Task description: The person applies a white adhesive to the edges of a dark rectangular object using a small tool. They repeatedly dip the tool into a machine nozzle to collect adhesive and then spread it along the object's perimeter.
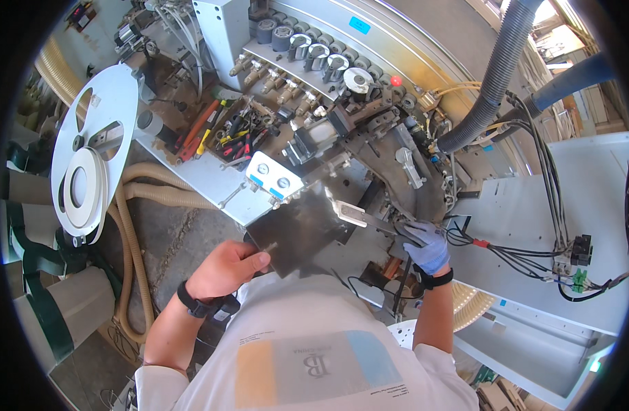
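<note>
My bare left hand (231,268) is closed on the near left edge of a dark, flat square plate (297,229), its thumb lying on top. Beyond the plate stands a white panel with two round gauges (273,176). My right hand (427,246), in a pale blue-purple glove, has its fingers wrapped round the dark end of a long narrow tool (376,222). A whitish block forms the tool's other end, which points left over the plate's far right side. What kind of tool it is, I cannot make out.
A large white reel (94,154) stands at left, near beige hoses (133,253). Hand tools (222,133) lie on the machine bed beyond the plate. A thick grey hose (489,82) hangs at upper right. Black cables (509,252) cross the grey panel at right.
</note>
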A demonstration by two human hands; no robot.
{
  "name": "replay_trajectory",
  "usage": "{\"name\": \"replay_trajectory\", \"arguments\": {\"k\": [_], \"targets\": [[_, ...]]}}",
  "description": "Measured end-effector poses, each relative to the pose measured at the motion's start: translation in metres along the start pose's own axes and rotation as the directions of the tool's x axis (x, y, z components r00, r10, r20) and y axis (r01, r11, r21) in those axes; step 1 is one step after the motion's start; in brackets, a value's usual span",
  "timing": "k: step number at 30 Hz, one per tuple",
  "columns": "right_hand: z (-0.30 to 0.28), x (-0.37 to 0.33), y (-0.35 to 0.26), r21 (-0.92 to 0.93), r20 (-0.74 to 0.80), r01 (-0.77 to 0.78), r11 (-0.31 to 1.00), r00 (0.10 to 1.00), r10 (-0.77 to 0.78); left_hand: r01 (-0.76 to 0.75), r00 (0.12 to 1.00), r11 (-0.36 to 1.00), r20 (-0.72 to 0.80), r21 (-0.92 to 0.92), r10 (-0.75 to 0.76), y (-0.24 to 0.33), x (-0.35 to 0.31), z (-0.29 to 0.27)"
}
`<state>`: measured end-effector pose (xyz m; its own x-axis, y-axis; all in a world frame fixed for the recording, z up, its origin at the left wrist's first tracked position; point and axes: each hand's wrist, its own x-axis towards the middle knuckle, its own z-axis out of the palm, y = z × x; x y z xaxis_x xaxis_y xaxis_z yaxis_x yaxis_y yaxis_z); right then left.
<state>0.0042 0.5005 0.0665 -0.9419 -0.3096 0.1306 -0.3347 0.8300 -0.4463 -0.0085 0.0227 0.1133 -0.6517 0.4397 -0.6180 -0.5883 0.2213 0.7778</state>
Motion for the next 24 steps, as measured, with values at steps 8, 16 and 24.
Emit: {"name": "replay_trajectory", "arguments": {"k": [8,16,24], "targets": [[0.004,0.005,-0.005,-0.292,0.177,0.037,0.956,0.984,0.016,0.007,0.999,0.994,-0.052,0.106,-0.002,0.016,-0.023,-0.012],[-0.039,0.005,-0.027,-0.163,-0.003,0.077,0.984,0.997,-0.078,-0.037,0.882,0.757,-0.335,0.653,0.331,0.020,-0.020,-0.021],[-0.061,0.023,-0.048,-0.283,0.060,0.164,0.945,0.986,-0.153,-0.160,0.887,0.735,-0.231,0.659,0.400,0.020,-0.008,-0.013]]}}
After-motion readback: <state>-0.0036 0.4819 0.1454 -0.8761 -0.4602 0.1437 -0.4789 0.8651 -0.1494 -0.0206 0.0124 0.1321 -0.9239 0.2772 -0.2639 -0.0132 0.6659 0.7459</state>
